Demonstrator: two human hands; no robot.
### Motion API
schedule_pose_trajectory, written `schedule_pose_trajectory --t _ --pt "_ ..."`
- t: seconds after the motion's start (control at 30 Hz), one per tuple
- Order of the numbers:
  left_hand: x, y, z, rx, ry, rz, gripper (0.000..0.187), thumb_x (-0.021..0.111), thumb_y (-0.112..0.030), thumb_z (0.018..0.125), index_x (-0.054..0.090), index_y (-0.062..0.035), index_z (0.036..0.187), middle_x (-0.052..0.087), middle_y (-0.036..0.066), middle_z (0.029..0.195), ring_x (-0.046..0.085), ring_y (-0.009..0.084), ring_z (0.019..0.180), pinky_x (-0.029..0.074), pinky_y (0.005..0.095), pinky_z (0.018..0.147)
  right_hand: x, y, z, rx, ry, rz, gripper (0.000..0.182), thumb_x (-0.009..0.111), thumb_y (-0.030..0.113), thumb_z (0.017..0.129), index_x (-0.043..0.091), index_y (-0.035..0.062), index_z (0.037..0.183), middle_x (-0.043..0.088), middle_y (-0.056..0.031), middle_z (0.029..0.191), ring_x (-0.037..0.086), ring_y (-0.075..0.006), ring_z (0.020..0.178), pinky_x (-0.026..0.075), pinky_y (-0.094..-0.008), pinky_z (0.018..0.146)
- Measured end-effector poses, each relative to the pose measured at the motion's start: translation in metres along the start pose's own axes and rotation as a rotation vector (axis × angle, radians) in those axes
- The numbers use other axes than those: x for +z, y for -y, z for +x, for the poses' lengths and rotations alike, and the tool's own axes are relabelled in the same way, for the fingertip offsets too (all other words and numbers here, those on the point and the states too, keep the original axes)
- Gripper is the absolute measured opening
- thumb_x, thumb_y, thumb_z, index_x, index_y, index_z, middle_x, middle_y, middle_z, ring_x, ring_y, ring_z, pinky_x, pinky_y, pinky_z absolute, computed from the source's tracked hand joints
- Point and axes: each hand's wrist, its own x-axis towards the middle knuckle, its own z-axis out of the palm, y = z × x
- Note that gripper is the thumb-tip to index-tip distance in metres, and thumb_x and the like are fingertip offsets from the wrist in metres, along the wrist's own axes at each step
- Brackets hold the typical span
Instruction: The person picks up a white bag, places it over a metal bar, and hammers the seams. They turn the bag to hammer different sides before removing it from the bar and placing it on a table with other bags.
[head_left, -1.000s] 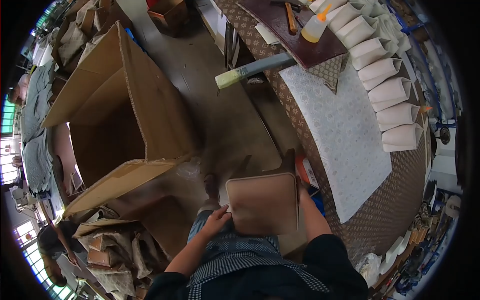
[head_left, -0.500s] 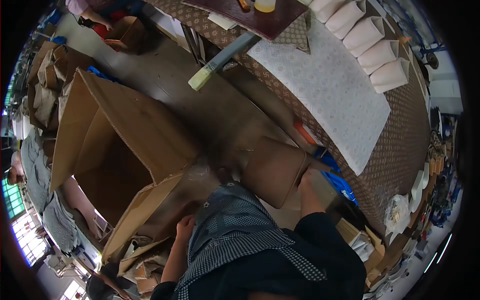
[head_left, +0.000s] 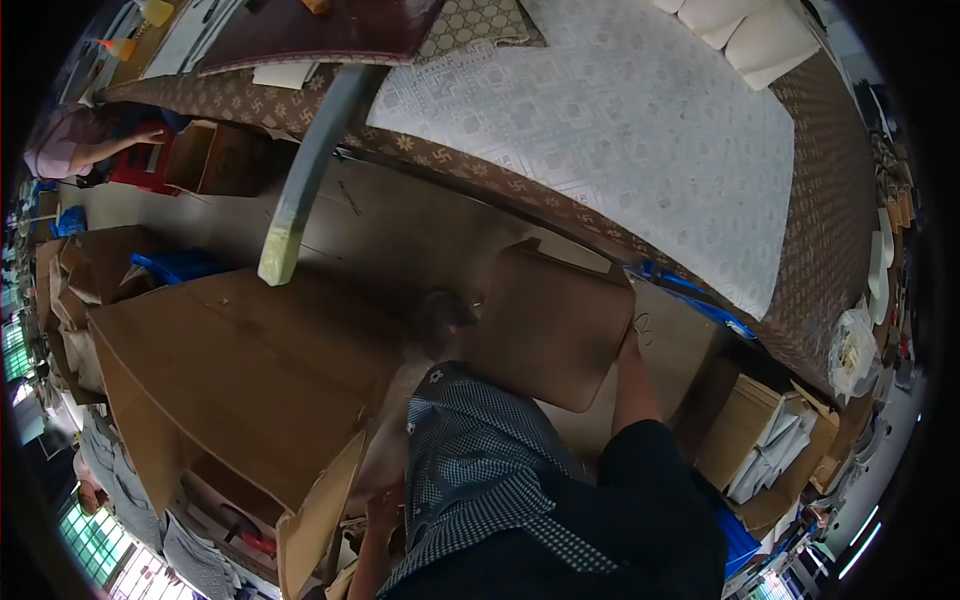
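Note:
A brown stool [head_left: 555, 325] with a flat, rounded-corner seat stands in front of my legs. At its right edge, my right hand [head_left: 630, 343] is closed on the rim, with the fingers mostly hidden. My left hand [head_left: 384, 506] hangs low beside my checked apron [head_left: 480, 440], close to the flap of a large open cardboard box [head_left: 250, 380]. That hand is dark and blurred, so its fingers cannot be made out.
A patterned table [head_left: 560, 200] with a pale sheet runs along the far side. A grey bar [head_left: 310, 180] with a yellowish end juts from it over the floor. A carton of papers [head_left: 770, 450] stands at right. Another person [head_left: 85, 145] sits at far left.
The view has turned, so the table lies more level and the large box sits lower. My right hand stays at the stool's edge. My left hand appears lower and is darker.

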Motion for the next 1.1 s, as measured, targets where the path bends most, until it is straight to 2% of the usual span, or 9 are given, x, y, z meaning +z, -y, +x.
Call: schedule_pose_trajectory --t 0.07,0.17,0.33,0.47,0.57,0.77,0.87,1.07,1.1 --pt "0.018 0.003 0.015 -0.258 0.058 -0.276 0.041 0.066 -0.032 0.094 0.066 -0.0019 0.123 0.074 0.015 0.105 0.072 0.0233 0.092 0.055 0.0360 0.074 -0.033 0.006 0.014 0.037 0.021 0.119 0.068 0.030 0.058 0.106 0.038 0.0100 0.154 0.044 -0.0120 0.153 0.047 -0.0340 0.135 0.044 -0.0482 0.109" --pt "0.024 -0.031 0.026 -0.362 0.053 0.031 0.043 0.061 -0.038 0.097 0.067 -0.0038 0.122 0.073 0.017 0.101 0.071 0.0225 0.090 0.054 0.0387 0.074 -0.060 0.004 0.022 -0.065 -0.217 0.061 0.069 0.032 0.058 0.106 0.036 0.0100 0.155 0.042 -0.0121 0.155 0.046 -0.0350 0.136 0.043 -0.0494 0.110" --pt "0.025 -0.042 0.015 -0.083 0.042 0.294 0.042 0.058 -0.040 0.098 0.070 -0.0041 0.116 0.073 0.015 0.095 0.068 0.0192 0.086 0.053 0.0380 0.074 -0.093 0.015 0.007 -0.198 -0.488 0.024 0.070 0.035 0.057 0.105 0.033 0.0100 0.156 0.039 -0.0122 0.157 0.043 -0.0367 0.138 0.042 -0.0514 0.111" --pt "0.026 -0.050 0.016 -0.153 0.054 -0.042 0.035 0.059 -0.032 0.098 0.070 -0.0033 0.115 0.072 0.014 0.092 0.067 0.0177 0.088 0.053 0.0360 0.077 -0.072 0.007 -0.006 -0.255 -0.597 -0.037 0.070 0.036 0.057 0.105 0.034 0.0096 0.155 0.039 -0.0123 0.157 0.043 -0.0368 0.138 0.042 -0.0513 0.111" --pt "0.026 -0.077 0.006 -0.003 0.023 -0.019 0.025 0.061 -0.024 0.100 0.073 -0.0033 0.107 0.074 0.012 0.088 0.069 0.0190 0.081 0.056 0.0332 0.075 -0.038 0.003 -0.007 -0.260 -0.602 -0.106 0.069 0.037 0.057 0.104 0.035 0.0093 0.154 0.040 -0.0124 0.156 0.044 -0.0366 0.137 0.042 -0.0508 0.111" --pt "0.023 -0.121 -0.010 0.221 -0.167 0.190 0.029 0.065 -0.024 0.097 0.072 -0.0070 0.119 0.076 0.013 0.096 0.072 0.0179 0.093 0.057 0.0319 0.083 0.024 0.013 -0.007 -0.223 -0.536 -0.230 0.068 0.038 0.056 0.104 0.037 0.0086 0.153 0.042 -0.0125 0.154 0.045 -0.0362 0.136 0.043 -0.0498 0.111" --pt "0.009 -0.198 -0.029 0.168 -0.009 0.147 0.031 0.061 -0.025 0.097 0.069 -0.0077 0.121 0.072 0.012 0.115 0.072 0.0230 0.100 0.056 0.0364 0.087 0.051 0.007 -0.010 -0.186 -0.510 -0.270 0.067 0.039 0.056 0.104 0.038 0.0083 0.152 0.043 -0.0126 0.153 0.046 -0.0360 0.135 0.043 -0.0493 0.110" --pt "-0.004 -0.286 0.012 0.294 0.058 -0.073 0.035 0.063 -0.025 0.098 0.066 -0.0082 0.128 0.072 0.013 0.118 0.071 0.0213 0.102 0.056 0.0333 0.089 0.118 -0.004 -0.014 -0.140 -0.464 -0.333 0.066 0.040 0.055 0.103 0.040 0.0077 0.150 0.044 -0.0127 0.151 0.047 -0.0356 0.134 0.043 -0.0483 0.110" --pt "-0.020 -0.351 -0.007 0.263 0.049 -0.019 0.035 0.063 -0.025 0.098 0.066 -0.0086 0.129 0.072 0.013 0.117 0.070 0.0213 0.102 0.055 0.0334 0.089 0.128 0.002 -0.019 -0.138 -0.459 -0.351 0.066 0.041 0.055 0.103 0.040 0.0075 0.150 0.045 -0.0128 0.150 0.047 -0.0355 0.134 0.043 -0.0481 0.110"
